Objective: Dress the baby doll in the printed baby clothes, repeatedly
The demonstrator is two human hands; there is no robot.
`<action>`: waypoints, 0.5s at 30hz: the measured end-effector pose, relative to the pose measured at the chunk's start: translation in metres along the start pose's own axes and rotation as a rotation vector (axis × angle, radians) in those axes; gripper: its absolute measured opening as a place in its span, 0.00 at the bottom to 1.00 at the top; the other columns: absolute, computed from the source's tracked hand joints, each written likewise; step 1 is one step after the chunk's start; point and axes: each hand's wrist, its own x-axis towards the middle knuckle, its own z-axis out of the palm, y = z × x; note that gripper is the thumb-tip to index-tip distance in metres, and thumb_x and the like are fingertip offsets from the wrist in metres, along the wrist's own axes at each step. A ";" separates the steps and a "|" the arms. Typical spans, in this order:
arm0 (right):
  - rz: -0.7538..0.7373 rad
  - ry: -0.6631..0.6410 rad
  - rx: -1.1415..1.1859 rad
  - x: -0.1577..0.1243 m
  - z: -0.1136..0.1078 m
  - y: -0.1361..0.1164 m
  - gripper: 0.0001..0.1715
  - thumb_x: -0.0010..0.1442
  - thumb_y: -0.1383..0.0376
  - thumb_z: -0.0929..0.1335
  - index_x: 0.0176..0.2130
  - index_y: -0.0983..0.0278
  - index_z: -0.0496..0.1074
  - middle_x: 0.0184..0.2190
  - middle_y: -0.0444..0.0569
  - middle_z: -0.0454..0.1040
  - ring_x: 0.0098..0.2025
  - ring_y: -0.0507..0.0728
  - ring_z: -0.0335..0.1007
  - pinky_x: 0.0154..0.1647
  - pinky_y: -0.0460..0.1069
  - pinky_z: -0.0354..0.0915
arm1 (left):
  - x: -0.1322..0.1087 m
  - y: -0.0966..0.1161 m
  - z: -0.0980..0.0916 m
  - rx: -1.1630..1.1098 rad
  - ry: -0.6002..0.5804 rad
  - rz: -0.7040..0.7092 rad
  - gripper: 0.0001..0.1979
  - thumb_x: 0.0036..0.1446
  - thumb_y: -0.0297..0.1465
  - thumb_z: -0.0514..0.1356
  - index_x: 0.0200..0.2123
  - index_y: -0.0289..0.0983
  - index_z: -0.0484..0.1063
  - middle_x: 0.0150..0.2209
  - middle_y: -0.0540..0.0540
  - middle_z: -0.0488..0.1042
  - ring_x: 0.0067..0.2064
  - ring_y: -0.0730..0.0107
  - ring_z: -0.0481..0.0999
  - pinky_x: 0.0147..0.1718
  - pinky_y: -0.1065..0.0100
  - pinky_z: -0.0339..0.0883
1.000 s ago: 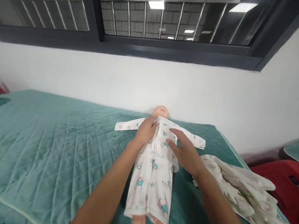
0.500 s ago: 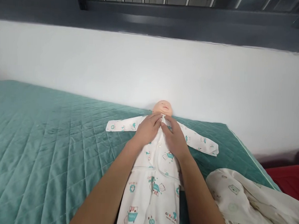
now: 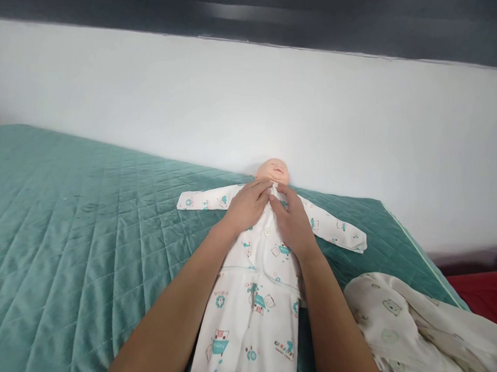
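A baby doll (image 3: pixel 273 170) lies face up with its head against the wall. It wears a white baby shirt (image 3: pixel 251 253) printed with teal and red drawings, its sleeves spread to both sides. White baby pants (image 3: pixel 253 330) in a matching print cover its lower body. At the collar, my left hand (image 3: pixel 248 205) has its fingers closed on the left front edge of the shirt. Opposite it, my right hand (image 3: pixel 292 219) pinches the right front edge. The fingertips nearly meet, hiding what lies between them. A round button (image 3: pixel 267 231) shows below my hands.
A green quilted bedspread (image 3: pixel 83 227) lies under the doll. Crumpled white cloth with bear prints (image 3: pixel 408 322) rests at the right. Beyond the bed's right edge is something red (image 3: pixel 482 292). A white wall (image 3: pixel 236 102) rises behind, below a dark frame (image 3: pixel 282 21).
The view has tilted down slightly, so the scene shifts and the window bars have left the picture. Both hands stay at the collar with hardly any visible movement.
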 end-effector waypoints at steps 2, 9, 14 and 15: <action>-0.010 0.002 -0.003 0.000 0.000 0.001 0.24 0.64 0.53 0.63 0.56 0.60 0.68 0.58 0.53 0.70 0.61 0.63 0.63 0.62 0.60 0.57 | 0.000 -0.001 0.000 -0.001 0.000 0.008 0.20 0.67 0.31 0.47 0.57 0.40 0.72 0.63 0.46 0.69 0.64 0.62 0.66 0.65 0.58 0.57; -0.063 -0.002 -0.028 0.001 0.001 0.003 0.23 0.65 0.54 0.62 0.55 0.60 0.69 0.57 0.54 0.71 0.61 0.63 0.63 0.63 0.62 0.57 | 0.000 0.000 0.000 0.002 -0.006 0.027 0.20 0.67 0.30 0.47 0.56 0.39 0.71 0.61 0.44 0.70 0.62 0.62 0.67 0.64 0.58 0.58; -0.127 -0.022 -0.048 0.001 0.000 0.001 0.21 0.66 0.57 0.61 0.54 0.59 0.71 0.56 0.52 0.72 0.60 0.63 0.64 0.63 0.62 0.58 | 0.000 -0.002 -0.001 -0.011 -0.019 0.069 0.21 0.66 0.29 0.46 0.56 0.38 0.71 0.60 0.44 0.71 0.61 0.64 0.69 0.63 0.60 0.60; -0.138 -0.027 -0.047 0.001 0.000 0.000 0.20 0.66 0.57 0.61 0.54 0.59 0.72 0.56 0.52 0.72 0.60 0.63 0.64 0.63 0.62 0.58 | 0.001 -0.002 -0.001 -0.013 -0.019 0.079 0.21 0.66 0.28 0.46 0.56 0.37 0.71 0.60 0.43 0.71 0.61 0.64 0.69 0.63 0.60 0.60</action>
